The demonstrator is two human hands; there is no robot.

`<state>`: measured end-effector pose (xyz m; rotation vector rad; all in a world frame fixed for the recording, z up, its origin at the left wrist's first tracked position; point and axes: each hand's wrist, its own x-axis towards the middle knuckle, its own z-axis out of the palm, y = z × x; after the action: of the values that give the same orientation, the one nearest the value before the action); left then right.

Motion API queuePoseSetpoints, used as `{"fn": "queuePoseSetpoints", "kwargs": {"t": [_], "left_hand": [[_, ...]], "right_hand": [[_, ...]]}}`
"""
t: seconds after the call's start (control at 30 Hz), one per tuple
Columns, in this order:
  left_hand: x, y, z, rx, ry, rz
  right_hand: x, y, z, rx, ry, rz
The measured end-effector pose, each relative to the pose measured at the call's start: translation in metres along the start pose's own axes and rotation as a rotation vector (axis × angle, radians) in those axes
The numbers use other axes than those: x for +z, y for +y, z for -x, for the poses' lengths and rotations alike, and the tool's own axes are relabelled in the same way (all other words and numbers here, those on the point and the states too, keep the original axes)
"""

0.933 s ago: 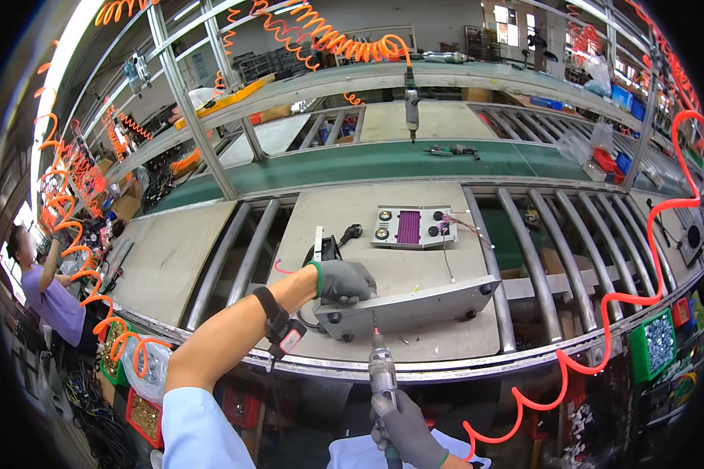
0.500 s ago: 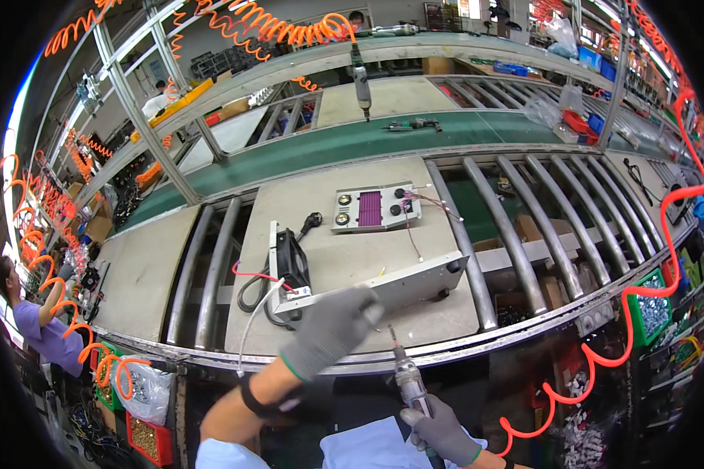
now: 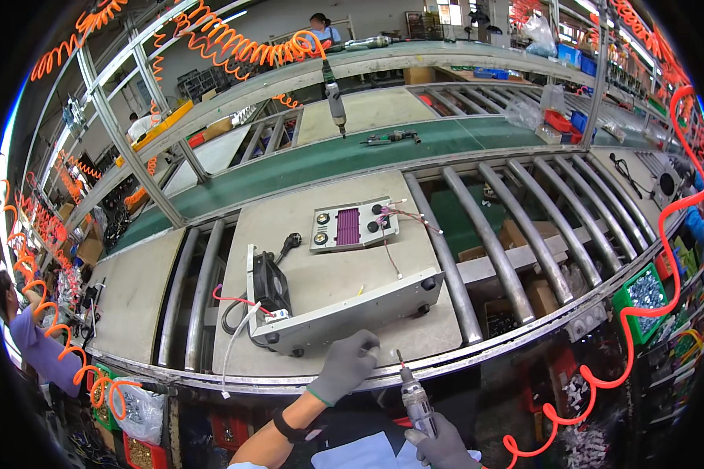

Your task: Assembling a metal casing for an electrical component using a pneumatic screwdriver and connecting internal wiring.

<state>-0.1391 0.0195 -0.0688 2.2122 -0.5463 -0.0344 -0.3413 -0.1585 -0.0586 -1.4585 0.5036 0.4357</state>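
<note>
My left hand (image 3: 349,367), in a grey glove, is at the bench's near edge with its fingers curled together; what they hold, if anything, is hidden. My right hand (image 3: 443,445), also gloved, grips a power screwdriver (image 3: 417,405), its bit pointing up and away, a short way right of my left fingertips. Just beyond the left hand, an L-shaped metal housing (image 3: 352,311) rests on the board with black feet on its outer face. A black fan (image 3: 271,283) stands inside its left end, beside red and white wires. Farther back lies a metal panel (image 3: 355,224) with a purple-striped middle.
Metal rollers (image 3: 516,242) flank the board (image 3: 328,195). Behind runs a green conveyor (image 3: 461,134) with another driver (image 3: 391,138) on it; a second driver (image 3: 335,105) hangs above. An orange coiled hose (image 3: 587,383) loops at right. A green bin (image 3: 643,302) holds small parts.
My left hand has drawn back from over the housing toward the near edge, closer to the screwdriver's bit. The right hand still grips the screwdriver. The whole view has shifted slightly.
</note>
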Motion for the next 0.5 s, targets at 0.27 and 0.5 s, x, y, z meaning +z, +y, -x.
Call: {"fn": "queuePoseSetpoints", "kwargs": {"t": [0.27, 0.5], "left_hand": [[-0.026, 0.005, 0.008, -0.535, -0.204, 0.667], [-0.035, -0.019, 0.016, -0.611, -0.262, 0.641]], "right_hand": [[0.011, -0.009, -0.004, -0.08, -0.047, 0.082], [0.02, -0.005, -0.007, -0.063, -0.124, 0.143]]}}
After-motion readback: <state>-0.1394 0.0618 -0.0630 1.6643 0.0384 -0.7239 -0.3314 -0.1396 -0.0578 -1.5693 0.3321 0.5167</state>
